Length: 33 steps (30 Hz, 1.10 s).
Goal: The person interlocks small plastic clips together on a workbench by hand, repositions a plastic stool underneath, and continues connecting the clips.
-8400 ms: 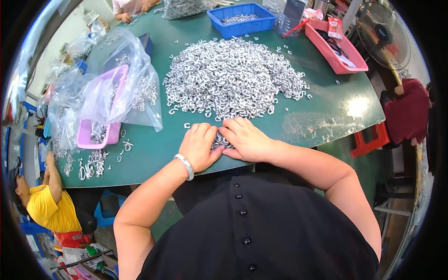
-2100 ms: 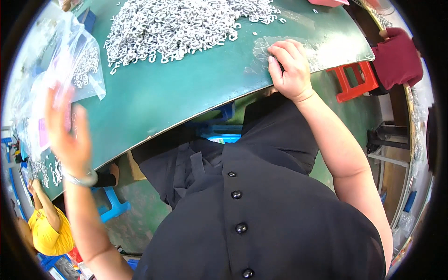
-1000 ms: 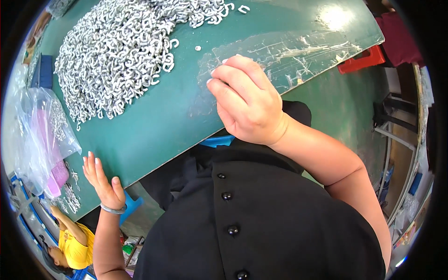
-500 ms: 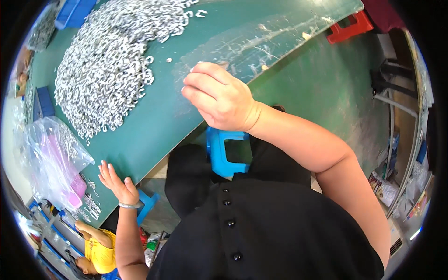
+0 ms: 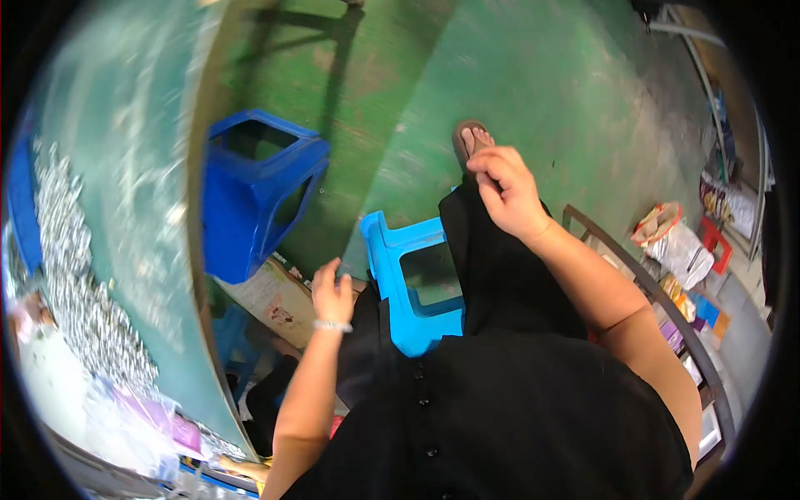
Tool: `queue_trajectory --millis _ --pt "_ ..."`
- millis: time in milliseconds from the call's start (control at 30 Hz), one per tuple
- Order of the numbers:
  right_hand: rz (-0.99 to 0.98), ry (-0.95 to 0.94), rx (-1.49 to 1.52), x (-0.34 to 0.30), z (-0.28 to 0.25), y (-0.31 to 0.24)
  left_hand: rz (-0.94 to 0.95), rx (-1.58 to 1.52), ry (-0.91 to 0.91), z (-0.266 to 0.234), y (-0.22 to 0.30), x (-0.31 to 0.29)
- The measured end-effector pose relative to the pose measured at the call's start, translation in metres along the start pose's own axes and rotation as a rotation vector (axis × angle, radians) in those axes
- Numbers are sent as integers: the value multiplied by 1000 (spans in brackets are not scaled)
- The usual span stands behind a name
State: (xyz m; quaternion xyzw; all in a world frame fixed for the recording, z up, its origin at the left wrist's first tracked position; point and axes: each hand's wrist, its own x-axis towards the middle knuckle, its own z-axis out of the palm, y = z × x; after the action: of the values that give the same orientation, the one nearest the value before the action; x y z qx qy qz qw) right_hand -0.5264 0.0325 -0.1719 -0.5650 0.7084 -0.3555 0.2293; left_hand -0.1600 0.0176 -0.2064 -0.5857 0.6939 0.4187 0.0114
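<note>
My left hand [image 5: 332,293] is raised beside the light-blue plastic stool [image 5: 412,333], its fingers loosely apart and nothing in it. A pale bracelet [image 5: 333,326] circles that wrist. My right hand [image 5: 512,193] hangs over my black trouser leg, close to my sandaled foot [image 5: 472,140] as seen from above. Its fingers are bent, with a gap between them and the thumb; no held thing shows. The light-blue stool stands between my legs. At the left, a heap of small silvery metal links [image 5: 92,279] lies on the green table [image 5: 108,108], blurred and apart from both hands.
A dark-blue stool [image 5: 237,200] stands by the table edge. Near it is a flat cardboard piece [image 5: 271,304] on the floor. A curved metal rail [image 5: 667,304], a white sack [image 5: 679,254] and a red stool [image 5: 715,242] are at the right. Clear plastic bags [image 5: 137,417] lie lower left.
My view has swung right, so the table and metal links now sit at the far left. Both hands are away from the table, over my legs and the floor. The dark-blue stool has come into view.
</note>
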Motion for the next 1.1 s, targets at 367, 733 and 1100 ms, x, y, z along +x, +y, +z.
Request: queue_trajectory --millis 367,733,1100 --pt "542 -422 330 -44 8 51 -787 -135 -292 124 -183 191" --pt "505 -694 351 -41 18 43 -871 -207 -290 191 -215 245" --pt "539 -699 361 -34 7 40 -374 619 -429 189 -264 266"
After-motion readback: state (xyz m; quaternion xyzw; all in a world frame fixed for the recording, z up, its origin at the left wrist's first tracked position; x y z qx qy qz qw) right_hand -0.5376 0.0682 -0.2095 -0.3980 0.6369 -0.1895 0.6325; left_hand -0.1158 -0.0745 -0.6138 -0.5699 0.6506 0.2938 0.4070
